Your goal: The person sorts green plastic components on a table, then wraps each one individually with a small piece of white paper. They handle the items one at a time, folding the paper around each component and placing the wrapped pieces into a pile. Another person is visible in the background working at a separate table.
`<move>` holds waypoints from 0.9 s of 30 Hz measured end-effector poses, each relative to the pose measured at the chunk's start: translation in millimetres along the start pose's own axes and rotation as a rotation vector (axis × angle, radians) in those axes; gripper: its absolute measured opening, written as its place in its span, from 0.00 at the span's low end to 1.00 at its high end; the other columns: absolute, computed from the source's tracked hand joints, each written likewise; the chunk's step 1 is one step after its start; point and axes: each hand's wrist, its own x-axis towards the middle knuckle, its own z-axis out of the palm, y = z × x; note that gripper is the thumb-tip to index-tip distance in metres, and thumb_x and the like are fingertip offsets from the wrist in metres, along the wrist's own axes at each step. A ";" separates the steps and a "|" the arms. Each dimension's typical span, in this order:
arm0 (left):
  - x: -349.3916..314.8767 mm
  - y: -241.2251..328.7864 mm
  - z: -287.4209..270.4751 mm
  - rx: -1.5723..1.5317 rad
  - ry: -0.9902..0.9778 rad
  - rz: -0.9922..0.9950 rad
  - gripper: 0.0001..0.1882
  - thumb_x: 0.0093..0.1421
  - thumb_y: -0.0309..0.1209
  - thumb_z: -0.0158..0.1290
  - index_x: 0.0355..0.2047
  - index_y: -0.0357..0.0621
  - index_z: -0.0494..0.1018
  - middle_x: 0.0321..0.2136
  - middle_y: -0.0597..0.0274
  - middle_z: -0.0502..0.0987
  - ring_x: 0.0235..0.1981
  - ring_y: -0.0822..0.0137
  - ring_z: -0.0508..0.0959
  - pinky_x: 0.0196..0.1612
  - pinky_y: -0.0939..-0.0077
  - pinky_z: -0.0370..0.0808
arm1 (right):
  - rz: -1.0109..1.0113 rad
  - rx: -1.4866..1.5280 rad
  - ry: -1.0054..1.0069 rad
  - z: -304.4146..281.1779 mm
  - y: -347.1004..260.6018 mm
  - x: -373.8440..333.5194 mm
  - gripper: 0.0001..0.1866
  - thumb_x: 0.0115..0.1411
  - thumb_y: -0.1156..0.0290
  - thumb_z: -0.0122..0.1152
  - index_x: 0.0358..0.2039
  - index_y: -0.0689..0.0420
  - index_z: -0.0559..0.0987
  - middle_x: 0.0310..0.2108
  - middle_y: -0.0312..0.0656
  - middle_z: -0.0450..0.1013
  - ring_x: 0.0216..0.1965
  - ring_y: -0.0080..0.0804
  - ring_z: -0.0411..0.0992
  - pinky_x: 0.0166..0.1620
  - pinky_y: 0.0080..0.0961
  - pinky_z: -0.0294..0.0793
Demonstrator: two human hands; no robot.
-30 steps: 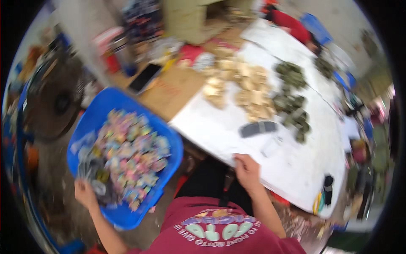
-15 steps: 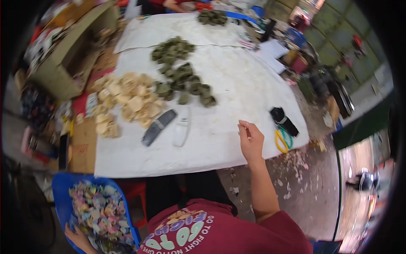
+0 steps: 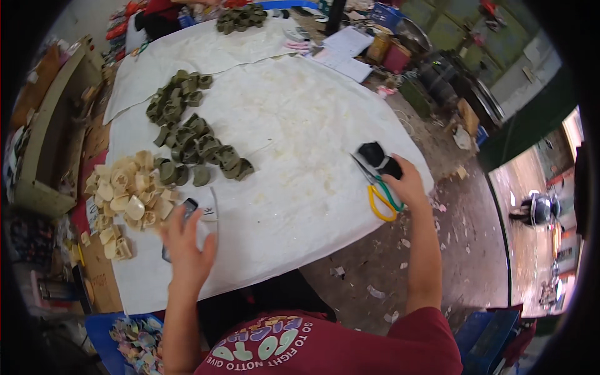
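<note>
My left hand [image 3: 187, 247] hovers over a dark grey banded bundle [image 3: 190, 206], fingers spread, partly covering it. A clear, thin item [image 3: 212, 212] with a curved edge lies just right of that hand. On the right side of the table, my right hand [image 3: 407, 181] has thumb and fingers around the near end of a black bundle [image 3: 373, 153] with a pale band. Scissors [image 3: 382, 209] with one yellow and one green handle lie against this bundle, the green handle close to my thumb. Whether the hand touches the scissors I cannot tell.
Cream cup-like pieces [image 3: 125, 190] are heaped at the left, with dark green ring-like pieces [image 3: 194, 140] beyond them. More green pieces [image 3: 240, 19] lie at the far end. A blue tub [image 3: 103, 340] of colourful scraps stands below left. Papers [image 3: 347, 40] lie at back right.
My left hand has risen from the blue tub to the grey bundle. My right hand has moved right to the black bundle and scissors. The view has turned and shifted right.
</note>
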 end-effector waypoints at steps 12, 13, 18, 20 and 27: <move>-10.2 -9.7 40.4 0.100 -0.023 -0.084 0.29 0.51 0.35 0.61 0.54 0.46 0.68 0.59 0.42 0.58 0.61 0.44 0.58 0.61 0.42 0.51 | -0.227 -0.253 0.136 6.7 -58.9 -44.7 0.32 0.52 0.66 0.65 0.58 0.59 0.68 0.60 0.52 0.60 0.61 0.53 0.58 0.62 0.43 0.56; -12.7 -11.7 43.3 0.098 -0.012 -0.098 0.26 0.51 0.32 0.59 0.52 0.46 0.69 0.58 0.46 0.61 0.62 0.44 0.59 0.62 0.41 0.50 | -0.286 -0.249 0.060 10.8 -67.3 -51.2 0.32 0.52 0.67 0.64 0.58 0.59 0.68 0.61 0.52 0.60 0.62 0.52 0.57 0.63 0.42 0.55; -40.9 -38.3 25.5 0.106 -0.076 0.098 0.20 0.51 0.26 0.55 0.47 0.47 0.73 0.53 0.55 0.68 0.60 0.49 0.62 0.61 0.39 0.50 | -0.177 -0.171 0.111 28.6 -58.0 -61.9 0.28 0.52 0.69 0.65 0.54 0.60 0.71 0.60 0.53 0.60 0.61 0.54 0.57 0.62 0.46 0.56; -53.1 -41.7 7.2 0.140 -0.158 0.218 0.20 0.51 0.28 0.56 0.46 0.48 0.73 0.52 0.54 0.68 0.58 0.50 0.64 0.60 0.43 0.53 | -0.177 -0.128 0.161 32.2 -69.4 -61.5 0.28 0.52 0.70 0.64 0.54 0.61 0.71 0.60 0.53 0.60 0.61 0.53 0.57 0.62 0.45 0.56; -26.4 -29.0 20.7 0.007 -0.054 0.159 0.25 0.48 0.32 0.60 0.48 0.46 0.72 0.43 0.51 0.70 0.46 0.52 0.69 0.49 0.54 0.62 | -0.385 0.194 0.126 81.2 -192.9 -0.3 0.28 0.52 0.71 0.65 0.54 0.59 0.70 0.60 0.51 0.61 0.61 0.51 0.58 0.62 0.41 0.57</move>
